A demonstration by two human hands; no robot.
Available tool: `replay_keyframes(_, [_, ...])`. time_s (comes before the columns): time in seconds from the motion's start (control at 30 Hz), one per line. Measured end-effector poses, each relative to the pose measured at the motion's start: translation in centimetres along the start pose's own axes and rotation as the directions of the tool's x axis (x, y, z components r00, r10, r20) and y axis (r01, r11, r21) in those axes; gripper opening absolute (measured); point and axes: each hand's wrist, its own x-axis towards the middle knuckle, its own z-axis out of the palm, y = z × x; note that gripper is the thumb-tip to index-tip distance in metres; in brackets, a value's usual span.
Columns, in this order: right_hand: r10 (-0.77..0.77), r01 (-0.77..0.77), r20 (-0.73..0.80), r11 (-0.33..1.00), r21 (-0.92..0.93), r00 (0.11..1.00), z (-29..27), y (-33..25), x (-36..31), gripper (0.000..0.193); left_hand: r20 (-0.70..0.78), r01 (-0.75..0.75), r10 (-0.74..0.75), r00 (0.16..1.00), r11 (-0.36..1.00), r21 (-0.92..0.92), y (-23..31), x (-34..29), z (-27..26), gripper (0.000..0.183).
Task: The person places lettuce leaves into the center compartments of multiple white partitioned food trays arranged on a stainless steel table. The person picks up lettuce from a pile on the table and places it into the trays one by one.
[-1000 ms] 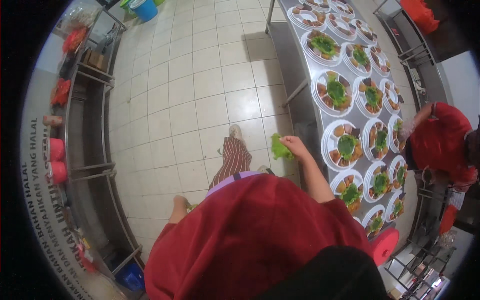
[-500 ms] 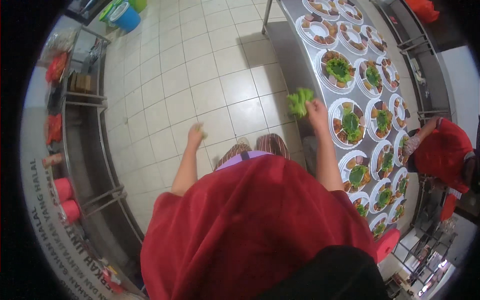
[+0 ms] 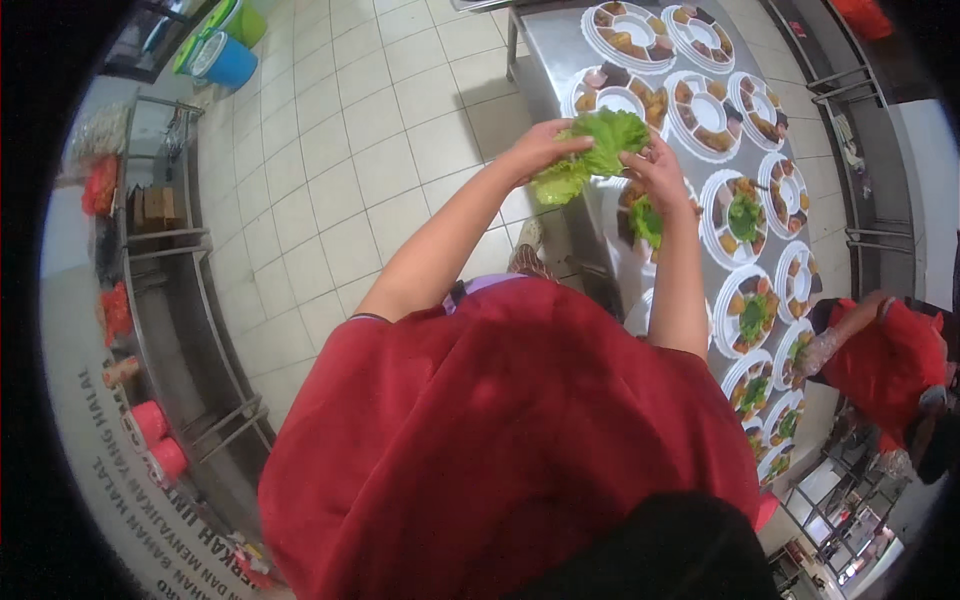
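Pieces of green leaf lettuce [image 3: 612, 138] are held between my two hands, above the edge of the table and its white plates. My left hand [image 3: 545, 152] grips the lettuce from the left, with a paler leaf part hanging below its fingers. From the right, the closed fingers of my right hand [image 3: 660, 172] pinch the leaf. Just under my hands, a divided plate [image 3: 570, 100] with food round its rim is partly covered by the lettuce. Nearer to me, another plate with greens [image 3: 648, 222] is half hidden by my right forearm.
Rows of divided round plates [image 3: 708, 115] fill the steel table [image 3: 555, 45]; several hold lettuce in the middle. Across the table a person in a red shirt [image 3: 885, 350] reaches toward the plates. Metal shelving [image 3: 165, 240] stands at left, and a blue bucket [image 3: 225, 62] at far left.
My left hand has come up and right from over the floor to the lettuce. My right hand has moved forward with it. I have shifted forward along the table.
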Motion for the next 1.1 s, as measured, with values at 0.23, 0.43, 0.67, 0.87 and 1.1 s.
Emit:
replay_keyframes(0.23, [-0.078, 0.000, -0.260, 0.958, -0.286, 0.963, -6.3, 2.2, 10.7, 0.030, -0.251, -0.100, 0.364, 0.897, 0.721, 0.686, -0.3, 12.8, -1.6, 0.032])
replay_keyframes(0.43, [-0.374, -0.061, -0.400, 0.662, -0.747, 0.837, -7.5, 6.4, 15.7, 0.033, -0.410, 0.213, 0.254, 0.876, 0.558, 0.802, -1.5, 18.5, -2.2, 0.029])
replay_keyframes(0.67, [-0.416, -0.178, -0.420, 0.506, -0.844, 0.806, -6.0, 7.2, 16.4, 0.030, -0.369, 0.322, 0.184, 0.911, 0.240, 0.916, -1.7, 19.3, -1.2, 0.037])
replay_keyframes(0.87, [-0.379, -0.184, -0.469, 0.587, -0.788, 0.798, -6.2, 7.5, 16.3, 0.029, -0.349, 0.321, 0.116, 0.930, 0.204, 0.925, -1.8, 19.0, -1.3, 0.042])
replay_keyframes(1.1, [-0.113, -0.281, -0.622, 0.819, -0.500, 0.775, -7.4, 6.6, 15.1, 0.014, -0.404, 0.365, 0.119, 0.907, 0.259, 0.894, -2.0, 19.1, -1.3, 0.037])
